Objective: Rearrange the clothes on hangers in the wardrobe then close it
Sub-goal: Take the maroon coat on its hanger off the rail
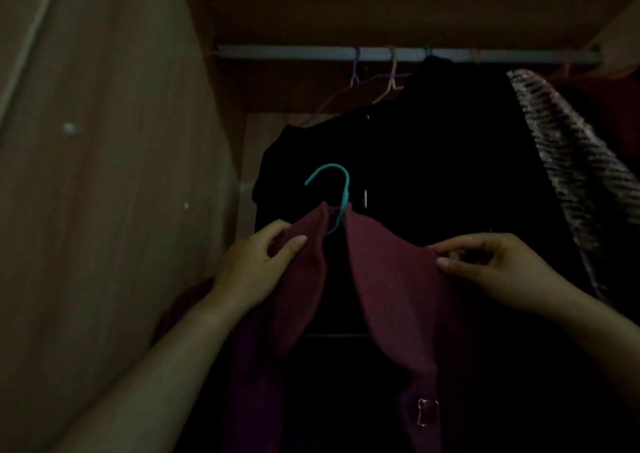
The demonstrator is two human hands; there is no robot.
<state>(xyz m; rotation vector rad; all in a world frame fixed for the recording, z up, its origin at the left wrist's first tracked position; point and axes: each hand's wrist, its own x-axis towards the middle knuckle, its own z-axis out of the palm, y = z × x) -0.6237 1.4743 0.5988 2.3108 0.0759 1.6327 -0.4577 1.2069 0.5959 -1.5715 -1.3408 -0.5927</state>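
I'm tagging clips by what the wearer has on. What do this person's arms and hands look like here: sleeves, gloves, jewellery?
The left forearm and right forearm are bare up to the frame edge, with no sleeve in view. The left hand and right hand are ungloved. No ring, watch or bracelet shows, though the light is dim, so small details could be missed.
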